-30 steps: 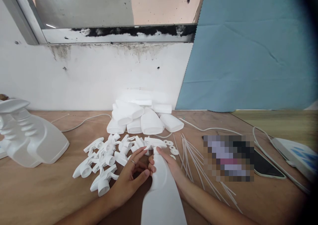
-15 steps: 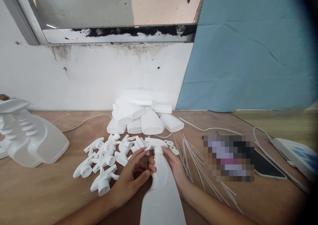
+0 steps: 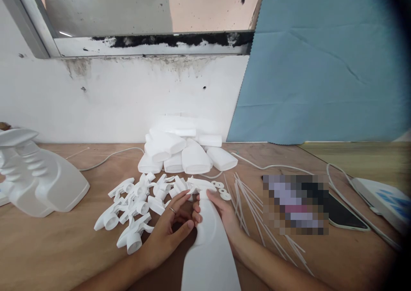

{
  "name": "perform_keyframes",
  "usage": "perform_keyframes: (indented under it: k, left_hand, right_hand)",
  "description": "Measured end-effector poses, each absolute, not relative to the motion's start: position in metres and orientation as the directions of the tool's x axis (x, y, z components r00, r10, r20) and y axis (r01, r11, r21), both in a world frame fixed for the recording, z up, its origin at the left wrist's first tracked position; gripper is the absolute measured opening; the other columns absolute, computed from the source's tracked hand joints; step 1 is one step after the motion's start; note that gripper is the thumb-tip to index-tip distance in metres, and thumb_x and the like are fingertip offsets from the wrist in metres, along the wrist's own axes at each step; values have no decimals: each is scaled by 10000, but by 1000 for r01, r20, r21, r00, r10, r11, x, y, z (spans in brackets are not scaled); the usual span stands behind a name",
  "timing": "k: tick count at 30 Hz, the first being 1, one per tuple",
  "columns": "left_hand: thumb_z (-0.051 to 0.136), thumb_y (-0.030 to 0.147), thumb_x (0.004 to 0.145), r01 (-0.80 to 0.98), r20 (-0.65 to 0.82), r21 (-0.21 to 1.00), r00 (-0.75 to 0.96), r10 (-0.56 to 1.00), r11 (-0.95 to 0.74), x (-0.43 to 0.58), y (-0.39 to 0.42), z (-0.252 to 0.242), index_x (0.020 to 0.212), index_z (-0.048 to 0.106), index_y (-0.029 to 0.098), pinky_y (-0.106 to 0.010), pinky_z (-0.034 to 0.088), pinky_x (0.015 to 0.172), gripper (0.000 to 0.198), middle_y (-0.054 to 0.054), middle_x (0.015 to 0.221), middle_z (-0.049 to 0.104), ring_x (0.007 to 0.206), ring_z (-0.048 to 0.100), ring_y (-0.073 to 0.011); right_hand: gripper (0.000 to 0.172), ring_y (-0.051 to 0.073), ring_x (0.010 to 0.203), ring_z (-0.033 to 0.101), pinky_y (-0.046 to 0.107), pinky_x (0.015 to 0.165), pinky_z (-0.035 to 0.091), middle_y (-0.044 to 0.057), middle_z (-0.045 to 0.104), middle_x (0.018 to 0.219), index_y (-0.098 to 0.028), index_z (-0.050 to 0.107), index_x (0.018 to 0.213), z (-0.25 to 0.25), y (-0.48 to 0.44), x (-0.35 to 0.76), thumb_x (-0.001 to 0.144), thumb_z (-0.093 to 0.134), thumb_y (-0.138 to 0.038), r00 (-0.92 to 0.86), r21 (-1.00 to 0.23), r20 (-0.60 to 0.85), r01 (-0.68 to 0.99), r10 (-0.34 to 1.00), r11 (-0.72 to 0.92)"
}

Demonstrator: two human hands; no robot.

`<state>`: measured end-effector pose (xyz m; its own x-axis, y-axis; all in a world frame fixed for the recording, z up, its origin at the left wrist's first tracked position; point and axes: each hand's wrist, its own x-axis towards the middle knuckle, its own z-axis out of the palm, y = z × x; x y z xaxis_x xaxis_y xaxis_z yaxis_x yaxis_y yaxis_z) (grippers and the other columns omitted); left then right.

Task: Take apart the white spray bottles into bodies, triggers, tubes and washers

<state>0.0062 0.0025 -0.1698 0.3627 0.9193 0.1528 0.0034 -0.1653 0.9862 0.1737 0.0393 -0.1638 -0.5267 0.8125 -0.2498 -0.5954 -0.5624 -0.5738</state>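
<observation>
My right hand (image 3: 226,216) is wrapped round the neck of a white spray bottle (image 3: 210,250), its fingertips showing on the left side of the neck. The bottle leans away from me, and its lower end runs out of view at the bottom. On its top sits a white trigger spray head (image 3: 201,184). My left hand (image 3: 171,224), with a ring on one finger, is beside the neck. Its index fingertip reaches the spray head's trigger side, while the thumb stands apart; the other fingers are partly hidden. Several loose trigger spray heads (image 3: 133,239) lie to the left.
White bottles (image 3: 196,156) are piled against the wall. Two bottles with spray heads (image 3: 61,184) stand at the left. Right of my hands lie white washers (image 3: 226,195), thin dip tubes (image 3: 253,205), a blurred patch, a phone (image 3: 345,214), a cable and a white box (image 3: 385,201).
Hardly anything differs. The spray bottle and both hands keep their places, with only a very slight shift of the right hand's fingers at the neck.
</observation>
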Motion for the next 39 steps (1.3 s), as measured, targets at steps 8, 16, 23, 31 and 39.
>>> perform_keyframes:
  k: [8,16,23,31,39]
  left_hand:
    - [553,349,890,19,167,982,370,914,-187,7,2,-169,1379,384,359,-385,466,932,518,-51,1501,246,986,575,-178]
    - [545,344,896,51,177,976,377,909,-211,6,2,-171,1390,365,356,-385,471,926,527,-62,1510,228,976,579,-175]
    - [556,353,887,16,183,979,353,918,-201,7,3,-170,1333,443,329,-382,483,913,461,-65,1508,203,1014,577,-192]
    - [562,363,881,17,187,978,349,918,-206,8,3,-169,1170,515,255,-357,465,890,312,-92,1380,332,932,572,-157]
    - [528,363,902,27,188,976,390,901,-215,9,4,-167,977,528,186,-329,421,855,192,-66,996,571,949,542,-183]
  right_hand:
    - [416,145,481,518,248,481,417,12,555,537,-158,607,743,-162,39,175,810,497,-554,-564,-528,-272,-590,780,-611]
    - [391,143,488,539,247,512,432,0,567,548,-150,609,846,-161,39,175,792,568,-535,-609,-560,-244,-547,755,-622]
    - [301,149,497,549,269,527,450,-6,592,601,-171,595,898,-159,38,174,773,608,-445,-469,-539,-263,-654,843,-531]
    - [329,152,506,545,280,547,446,-8,569,588,-167,593,850,-161,41,176,734,672,-464,-477,-571,-225,-642,849,-512]
    - [405,123,504,478,249,514,393,26,568,631,-152,613,899,-163,41,180,859,482,-534,-606,-517,-81,-653,791,-553]
